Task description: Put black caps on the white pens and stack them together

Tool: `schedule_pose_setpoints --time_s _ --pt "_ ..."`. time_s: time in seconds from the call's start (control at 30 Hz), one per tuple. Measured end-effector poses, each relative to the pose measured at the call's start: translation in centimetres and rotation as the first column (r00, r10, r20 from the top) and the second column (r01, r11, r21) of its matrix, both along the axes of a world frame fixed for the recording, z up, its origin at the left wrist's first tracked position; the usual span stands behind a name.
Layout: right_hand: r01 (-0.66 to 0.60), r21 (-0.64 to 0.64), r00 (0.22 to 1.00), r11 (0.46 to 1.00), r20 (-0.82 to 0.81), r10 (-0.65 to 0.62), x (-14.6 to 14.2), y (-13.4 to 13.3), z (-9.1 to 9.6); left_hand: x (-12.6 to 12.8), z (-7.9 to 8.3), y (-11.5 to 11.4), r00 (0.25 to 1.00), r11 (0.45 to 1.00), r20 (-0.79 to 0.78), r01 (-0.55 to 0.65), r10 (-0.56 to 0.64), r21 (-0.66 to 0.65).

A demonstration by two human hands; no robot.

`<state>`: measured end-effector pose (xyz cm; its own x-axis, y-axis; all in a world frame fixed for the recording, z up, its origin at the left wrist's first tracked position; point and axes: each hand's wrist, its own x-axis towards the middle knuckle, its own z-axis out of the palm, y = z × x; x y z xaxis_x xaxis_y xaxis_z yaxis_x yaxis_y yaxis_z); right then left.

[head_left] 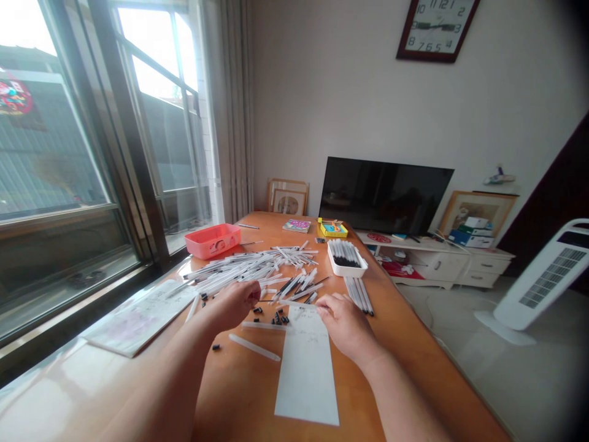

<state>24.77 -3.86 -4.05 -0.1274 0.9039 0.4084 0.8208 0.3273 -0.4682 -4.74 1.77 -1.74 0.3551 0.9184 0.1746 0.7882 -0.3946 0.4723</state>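
My left hand (pixel 240 302) is closed in a pinch, with a thin dark pen refill (pixel 265 300) sticking out to the right of its fingertips. Between the fingers of my right hand (pixel 341 319) is the end of a translucent white pen barrel (pixel 297 304), which points left toward the refill. A narrow white paper sheet (pixel 307 374) lies under the right fingertips. Small black pen caps (pixel 278 318) are scattered between the hands. Nearer me rests a loose white barrel (pixel 254 347). Behind the hands spreads a heap of pen parts (pixel 248 270).
A white tub (pixel 348 270) of black-tipped pens stands at the right, with a row of pens (pixel 359 296) before it. A pink box (pixel 212 241), a yellow box (pixel 333 229) and a booklet (pixel 297 226) sit farther back. A large paper pad (pixel 138 325) lies left.
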Motion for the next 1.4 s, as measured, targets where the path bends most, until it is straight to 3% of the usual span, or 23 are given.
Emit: schedule_pose_setpoints --time_s 0.17,0.4,0.6,0.73,0.83,0.97,1.03,1.13,1.27,1.4 --pt "-0.021 -0.003 1.0 1.0 -0.022 0.021 -0.1 0.1 -0.2 0.3 0.3 -0.2 0.997 0.997 -0.018 0.071 -0.071 0.009" --pt "-0.06 -0.031 0.996 0.998 -0.065 0.058 -0.5 0.2 -0.4 1.4 0.9 -0.9 0.989 0.991 0.072 0.13 -0.127 -0.043" --pt "-0.079 -0.058 0.989 0.995 -0.129 0.071 -1.0 0.0 -0.4 2.5 0.6 -0.8 0.977 0.991 0.198 0.093 -0.074 -0.093" --pt "-0.114 -0.071 0.984 0.991 -0.146 0.103 -1.5 -0.2 -0.2 3.4 1.6 -1.7 0.934 0.985 0.355 0.091 -0.033 -0.149" --pt "-0.134 -0.073 0.98 0.988 -0.156 0.121 -1.9 -0.5 -0.1 4.1 2.1 -2.5 0.839 0.964 0.542 0.184 -0.052 -0.193" --pt "-0.159 -0.113 0.98 0.981 -0.136 0.144 -2.3 -0.7 0.0 5.1 1.7 -2.8 0.548 0.915 0.836 0.332 0.011 -0.23" --pt "-0.179 -0.134 0.978 0.975 -0.128 0.163 -2.4 -0.8 0.0 5.4 1.6 -2.7 0.411 0.884 0.911 0.41 0.04 -0.224" --pt "-0.209 -0.163 0.972 0.964 -0.145 0.186 -2.4 -1.0 0.1 5.5 2.1 -2.7 0.265 0.86 0.962 0.474 0.066 -0.189" --pt "-0.229 -0.187 0.957 0.955 -0.225 0.186 -2.4 -1.0 0.0 5.3 2.9 -2.6 0.174 0.864 0.981 0.479 0.081 -0.156" --pt "-0.272 -0.208 0.91 0.94 -0.374 0.18 -2.4 -0.6 -0.5 4.8 2.8 -2.3 0.193 0.903 0.978 0.401 0.084 -0.156"
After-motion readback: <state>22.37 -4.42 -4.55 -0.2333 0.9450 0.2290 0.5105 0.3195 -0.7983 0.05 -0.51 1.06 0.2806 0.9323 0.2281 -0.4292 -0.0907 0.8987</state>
